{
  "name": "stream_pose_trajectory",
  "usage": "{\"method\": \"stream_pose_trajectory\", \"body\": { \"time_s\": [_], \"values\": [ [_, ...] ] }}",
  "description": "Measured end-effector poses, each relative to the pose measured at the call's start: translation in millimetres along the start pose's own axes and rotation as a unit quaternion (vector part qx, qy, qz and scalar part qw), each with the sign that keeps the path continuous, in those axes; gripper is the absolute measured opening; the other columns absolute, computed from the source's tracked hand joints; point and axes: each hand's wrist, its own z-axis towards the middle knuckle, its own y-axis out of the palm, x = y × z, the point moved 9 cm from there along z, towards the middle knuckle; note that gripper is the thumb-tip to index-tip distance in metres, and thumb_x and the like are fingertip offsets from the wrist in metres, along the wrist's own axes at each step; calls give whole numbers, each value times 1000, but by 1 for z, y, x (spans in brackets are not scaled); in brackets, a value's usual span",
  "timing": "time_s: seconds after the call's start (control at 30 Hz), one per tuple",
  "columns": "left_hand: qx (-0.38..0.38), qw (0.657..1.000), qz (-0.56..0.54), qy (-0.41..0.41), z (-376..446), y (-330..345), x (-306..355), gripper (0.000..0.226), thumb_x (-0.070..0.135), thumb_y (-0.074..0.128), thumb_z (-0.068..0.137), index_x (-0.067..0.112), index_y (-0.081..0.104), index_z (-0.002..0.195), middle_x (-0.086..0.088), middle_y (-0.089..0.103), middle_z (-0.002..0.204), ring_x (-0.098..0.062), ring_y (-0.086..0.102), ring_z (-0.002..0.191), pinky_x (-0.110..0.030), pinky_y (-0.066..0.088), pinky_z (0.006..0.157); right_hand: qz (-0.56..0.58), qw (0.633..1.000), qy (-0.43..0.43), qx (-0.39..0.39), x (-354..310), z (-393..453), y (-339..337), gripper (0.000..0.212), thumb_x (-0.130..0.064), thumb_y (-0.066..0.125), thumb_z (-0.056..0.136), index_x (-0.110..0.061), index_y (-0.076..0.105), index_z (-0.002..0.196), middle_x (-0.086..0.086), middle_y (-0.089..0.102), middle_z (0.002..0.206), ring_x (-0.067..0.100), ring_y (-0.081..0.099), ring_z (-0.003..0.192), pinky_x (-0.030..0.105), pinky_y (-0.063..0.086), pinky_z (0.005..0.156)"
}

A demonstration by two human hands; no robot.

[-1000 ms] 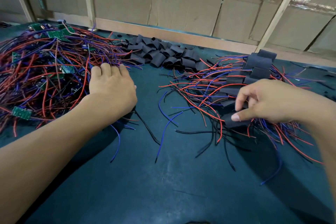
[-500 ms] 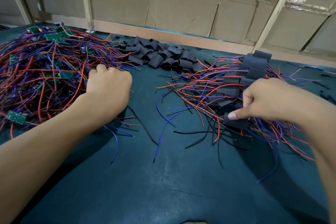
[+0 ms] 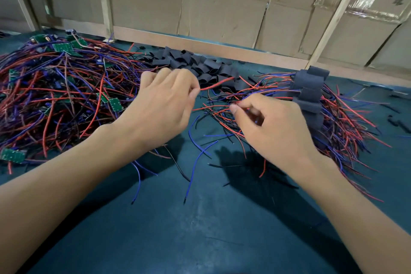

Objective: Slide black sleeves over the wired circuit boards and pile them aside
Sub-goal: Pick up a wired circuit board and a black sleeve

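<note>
Red insulated wire (image 3: 214, 85) runs out from the curled fingers of our left hand (image 3: 165, 104), which pinches it near its end; the wire stretches rightward above the table and we cannot tell which board it belongs to. Our right hand (image 3: 270, 124) hangs over the near edge of the sleeved pile, thumb and forefinger drawn together among thin red and blue leads; whether they actually grasp a lead we cannot tell, as the fingertips are blurred.

Just beyond the right hand lies the finished pile of black-sleeved boards (image 3: 309, 95), stacked in a rough column with their red, blue and black wires fanning toward us. Between the two hands and farther back sits a heap of loose short black sleeves (image 3: 200, 65), near the wooden rail at the table's far edge.

To the left of the left hand spreads a large tangle of unsleeved green circuit boards with red and purple-blue wires (image 3: 62, 87). All of it rests on the dark teal table mat (image 3: 200, 229). Brown cardboard panels (image 3: 222, 11) framed with pale wooden battens stand behind.
</note>
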Motion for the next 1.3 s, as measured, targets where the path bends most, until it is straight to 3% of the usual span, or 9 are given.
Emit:
{"method": "stream_pose_trajectory", "body": {
  "time_s": [0.13,0.23,0.5,0.63,0.73,0.93,1.07,1.17,1.3],
  "values": [
    [21,995,-48,87,-2,-9,25,26,21,42,106,4,63,106,-4,62,97,-32,57,88,-47,40,86,158,980,89,-82,12,-1,17,24,-54,72,87,-34,79,98,-7,71,73,9,63,64,29,53,65],
    [9,981,-162,106,-6,-9,34,25,22,50,105,1,63,112,1,61,101,-19,57,92,-27,44,87,373,904,150,-145,12,-3,31,11,-40,76,90,-32,82,95,1,65,64,14,57,51,26,48,44],
    [-89,970,-228,2,-9,22,15,60,40,60,97,31,29,148,15,57,104,-2,57,92,-22,45,82,567,786,245,-37,26,-1,27,9,-18,75,82,-11,79,86,7,69,74,21,63,58,28,49,48],
    [-77,990,-121,6,-8,21,4,32,46,51,100,27,55,127,17,62,96,-18,65,84,-36,52,75,598,758,258,40,38,3,15,6,-11,68,91,-6,69,90,6,67,73,22,66,58,28,50,49],
    [-40,993,-105,26,-8,12,4,34,42,42,105,20,66,114,5,69,91,-26,65,82,-43,53,69,609,754,245,41,42,7,8,8,-12,66,94,-5,69,95,7,67,75,22,65,60,30,51,52],
    [0,987,-144,69,-8,2,21,32,31,49,105,11,70,118,-1,74,104,-30,71,90,-45,55,68,540,799,192,-179,10,-1,39,23,-19,77,82,-10,78,103,6,63,70,21,61,57,30,53,53],
    [-22,994,-75,78,-8,-4,21,48,51,32,104,21,69,110,6,72,94,-25,70,85,-40,53,63,543,808,188,-134,11,1,34,10,-11,74,82,-9,79,91,10,70,77,23,65,60,30,55,54],
    [-80,995,-23,-54,14,12,-32,67,64,12,99,22,64,96,2,66,80,-30,64,84,-42,51,74,568,794,206,-65,25,6,22,9,-5,68,84,-3,74,90,14,69,77,24,64,60,32,53,54],
    [-120,986,23,-112,51,42,-100,44,47,33,105,14,61,95,-15,68,92,-39,60,91,-44,48,77,585,777,234,-12,39,8,15,13,9,56,91,0,66,90,16,69,77,28,64,62,34,54,56]
  ]
}}
